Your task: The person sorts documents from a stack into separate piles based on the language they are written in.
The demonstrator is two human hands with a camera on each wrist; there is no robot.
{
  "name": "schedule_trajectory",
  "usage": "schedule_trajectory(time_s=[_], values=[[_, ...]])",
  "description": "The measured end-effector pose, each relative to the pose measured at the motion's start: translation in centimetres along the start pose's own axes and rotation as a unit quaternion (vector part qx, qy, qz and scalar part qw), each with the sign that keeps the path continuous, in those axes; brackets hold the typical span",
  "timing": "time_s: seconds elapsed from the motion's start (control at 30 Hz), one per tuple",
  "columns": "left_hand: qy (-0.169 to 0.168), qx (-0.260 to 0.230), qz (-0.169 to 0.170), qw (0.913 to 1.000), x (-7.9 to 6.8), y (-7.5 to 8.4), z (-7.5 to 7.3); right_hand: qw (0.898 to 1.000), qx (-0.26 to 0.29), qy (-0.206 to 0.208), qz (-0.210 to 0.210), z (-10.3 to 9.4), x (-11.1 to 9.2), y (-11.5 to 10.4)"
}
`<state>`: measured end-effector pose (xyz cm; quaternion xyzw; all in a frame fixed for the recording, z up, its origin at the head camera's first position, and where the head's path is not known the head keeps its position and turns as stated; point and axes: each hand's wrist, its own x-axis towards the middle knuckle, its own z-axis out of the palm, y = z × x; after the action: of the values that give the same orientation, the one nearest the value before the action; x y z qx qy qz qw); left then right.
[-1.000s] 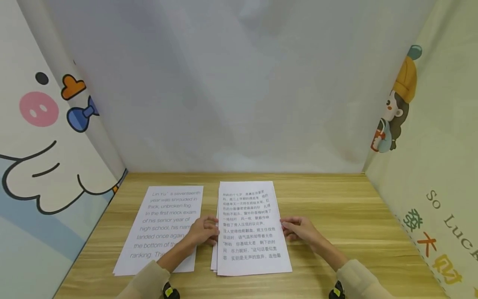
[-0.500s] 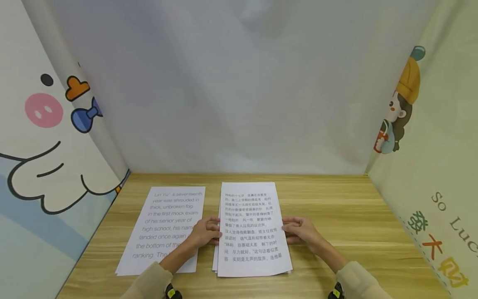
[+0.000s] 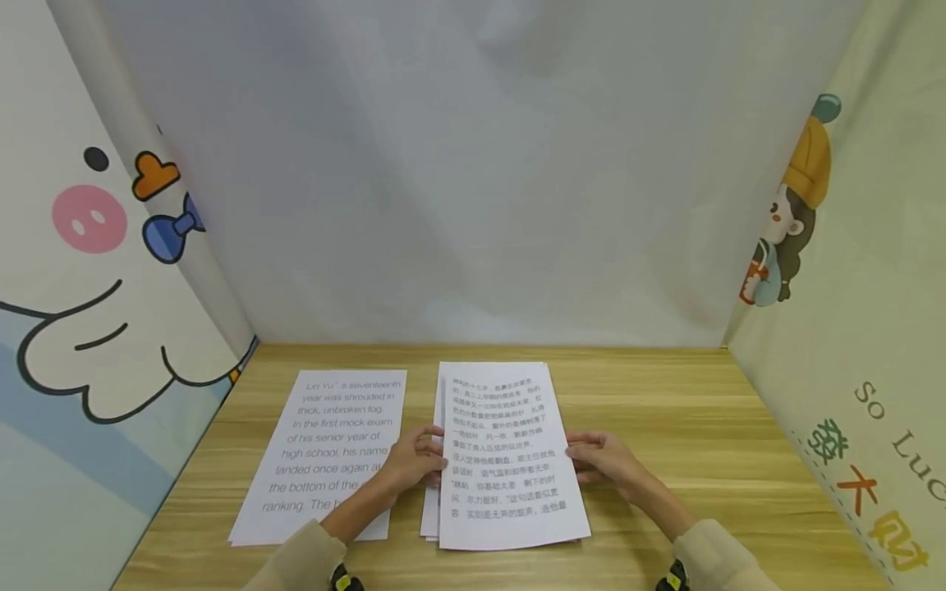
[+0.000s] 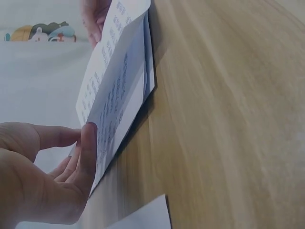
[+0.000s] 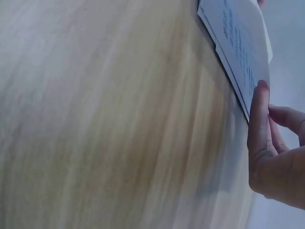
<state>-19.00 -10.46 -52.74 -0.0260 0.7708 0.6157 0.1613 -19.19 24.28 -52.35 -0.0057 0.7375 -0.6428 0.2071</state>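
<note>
In the head view a printed sheet of paper (image 3: 502, 468), covered in Chinese characters, lies raised over a stack of printed sheets (image 3: 431, 513). My left hand (image 3: 412, 460) pinches its left edge between thumb and fingers. Its right edge is pinched by my right hand (image 3: 602, 461) the same way. The left wrist view shows the top sheet (image 4: 102, 78) bowed and lifted off the pages under it, with print visible below. From the right wrist, the fingers (image 5: 259, 114) sit at the sheet's edge above the stack (image 5: 233, 38).
Left of the stack, sheets with large English print (image 3: 318, 451) lie on the wooden table (image 3: 650, 394), partly behind my left forearm. A plain grey-white backdrop (image 3: 473, 205) rises at the table's far edge. Cartoon-printed panels stand at both sides.
Both hands have shifted slightly right with the top sheet between them. The sheet now sits right of the stack's left edge, baring more of the pages beneath.
</note>
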Motion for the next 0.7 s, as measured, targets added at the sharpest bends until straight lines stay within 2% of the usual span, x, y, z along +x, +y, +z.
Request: schedule_trajectory(time_s=[0.17, 0.37, 0.7], values=[[-0.012, 0.000, 0.018, 0.9998, 0.3, 0.4, 0.7, 1.000, -0.011, 0.011, -0.001, -0.7, -0.2, 0.0], [-0.017, 0.012, 0.019, 0.9996, 0.6, 1.1, 1.7, 1.000, -0.008, 0.020, -0.002, -1.8, -0.8, 0.1], [-0.015, -0.006, 0.033, 0.9993, 1.4, 2.2, 4.4, 0.999, -0.009, 0.049, 0.011, -4.3, -2.4, 0.4]])
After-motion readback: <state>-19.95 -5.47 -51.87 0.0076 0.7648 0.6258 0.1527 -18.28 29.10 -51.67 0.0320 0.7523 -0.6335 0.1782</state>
